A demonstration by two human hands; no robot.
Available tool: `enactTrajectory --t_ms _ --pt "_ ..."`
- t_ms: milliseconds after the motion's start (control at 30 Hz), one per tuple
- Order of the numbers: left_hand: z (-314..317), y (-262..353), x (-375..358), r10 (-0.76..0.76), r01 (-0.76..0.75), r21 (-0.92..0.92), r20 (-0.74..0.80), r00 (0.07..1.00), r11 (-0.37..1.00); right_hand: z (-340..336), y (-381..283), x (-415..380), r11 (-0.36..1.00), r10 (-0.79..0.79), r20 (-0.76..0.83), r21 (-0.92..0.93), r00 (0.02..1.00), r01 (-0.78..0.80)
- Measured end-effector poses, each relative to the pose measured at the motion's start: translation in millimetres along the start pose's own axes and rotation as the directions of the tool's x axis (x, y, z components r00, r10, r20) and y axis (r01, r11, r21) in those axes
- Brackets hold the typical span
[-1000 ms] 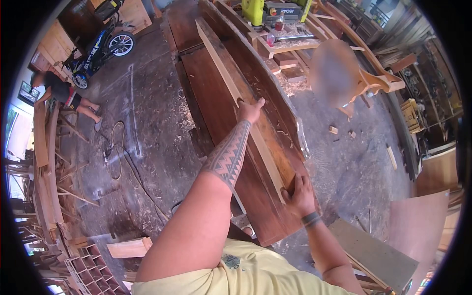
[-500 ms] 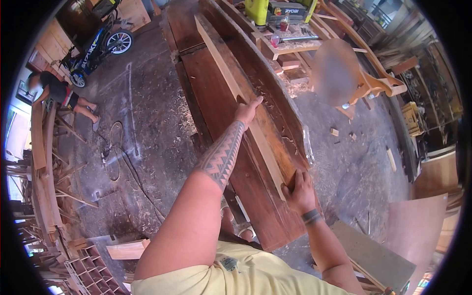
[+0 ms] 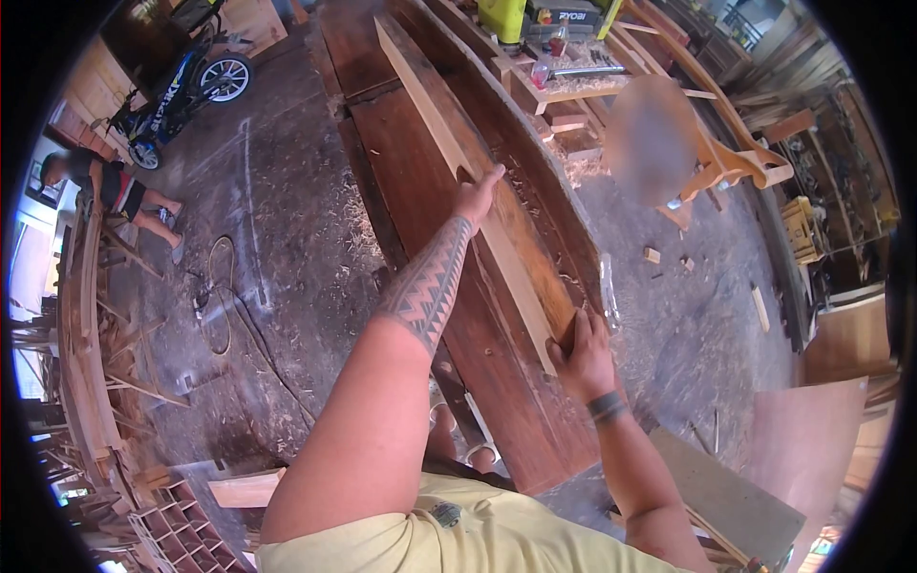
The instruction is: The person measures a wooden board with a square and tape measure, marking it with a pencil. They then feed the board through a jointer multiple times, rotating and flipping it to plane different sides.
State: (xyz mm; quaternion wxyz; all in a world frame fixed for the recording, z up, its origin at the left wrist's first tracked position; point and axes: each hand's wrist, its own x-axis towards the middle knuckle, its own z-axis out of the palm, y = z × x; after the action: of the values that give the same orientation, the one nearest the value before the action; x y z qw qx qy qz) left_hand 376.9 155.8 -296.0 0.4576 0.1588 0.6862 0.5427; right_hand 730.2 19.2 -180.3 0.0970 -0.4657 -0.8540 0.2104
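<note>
The grip of left hand [image 3: 478, 198] and right hand [image 3: 585, 363] is closed on a long board [image 3: 509, 263] pointing to 11 o'clock between the edges of the table [image 3: 411, 181]; shaving-strewn floor [image 3: 304, 267] opens at 9.

Left arm [image 3: 368, 420] is stretched from lower left to just above centre, left hand [image 3: 477, 198] curled in grip; right arm [image 3: 638, 473] is held lower right, right hand [image 3: 586, 363] clasped.
</note>
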Motion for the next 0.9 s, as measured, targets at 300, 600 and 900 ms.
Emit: enactTrajectory --t_ms 300,600,900 --pt "-66 -68 12 0.311 -0.313 0.128 0.038 0.95 0.941 6 -14 35 0.999 0.036 0.043 0.015 0.998 -0.037" --pt "-150 -86 -24 0.382 -0.502 0.864 0.452 0.806 0.037 16 -24 70 1.0 0.025 0.015 0.006 1.0 -0.025" --pt "-149 -77 -30 0.333 -0.488 0.873 0.462 0.822 -0.008 26 -38 104 1.0 0.031 -0.007 0.001 0.999 -0.031"
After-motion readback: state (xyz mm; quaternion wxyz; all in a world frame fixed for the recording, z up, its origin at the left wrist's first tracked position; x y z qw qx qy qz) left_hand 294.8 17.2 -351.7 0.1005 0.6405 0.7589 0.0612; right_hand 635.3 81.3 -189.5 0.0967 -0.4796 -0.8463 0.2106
